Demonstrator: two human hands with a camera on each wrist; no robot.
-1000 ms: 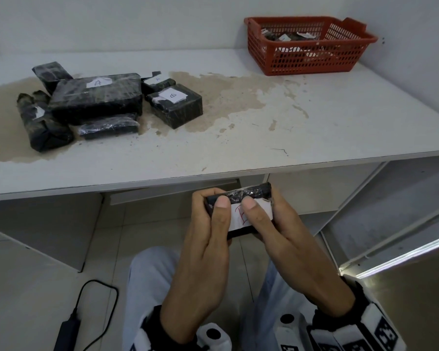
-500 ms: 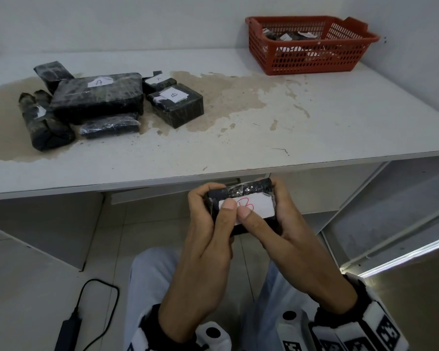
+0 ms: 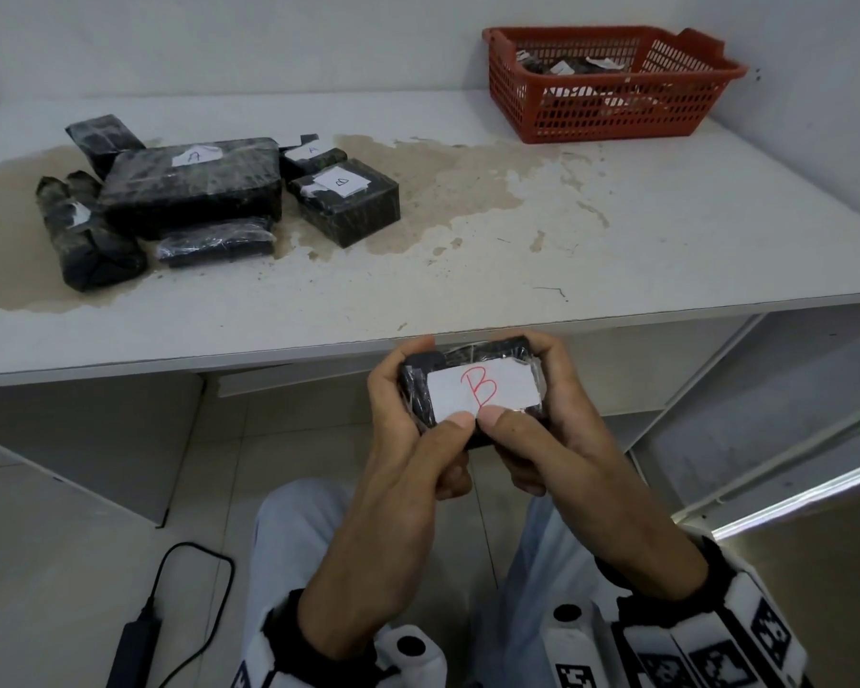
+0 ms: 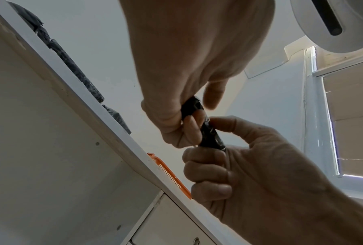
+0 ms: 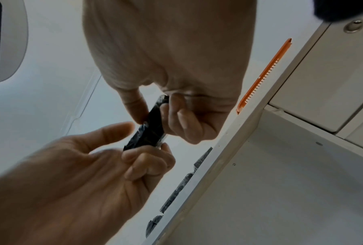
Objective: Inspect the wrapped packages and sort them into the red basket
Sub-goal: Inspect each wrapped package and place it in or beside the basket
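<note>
- Head view: left hand (image 3: 408,439) and right hand (image 3: 557,439) both grip small black package (image 3: 472,389), label "B" up, fingers curled round its ends.
- Red basket (image 3: 611,111) sits on tabletop (image 3: 616,230), well apart.

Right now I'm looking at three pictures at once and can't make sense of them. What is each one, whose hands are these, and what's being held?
There is no machine: a person is working with bare hands. The big picture comes from a camera on their head, looking down. The other two come from cameras on each wrist, looking up along the fingers, so the table appears from below. The left hand and right hand together hold a small black wrapped package in front of the table edge; its white label shows a red B. On the white table lies a cluster of black packages, some labelled. The red basket at the far right already holds some packages.
</note>
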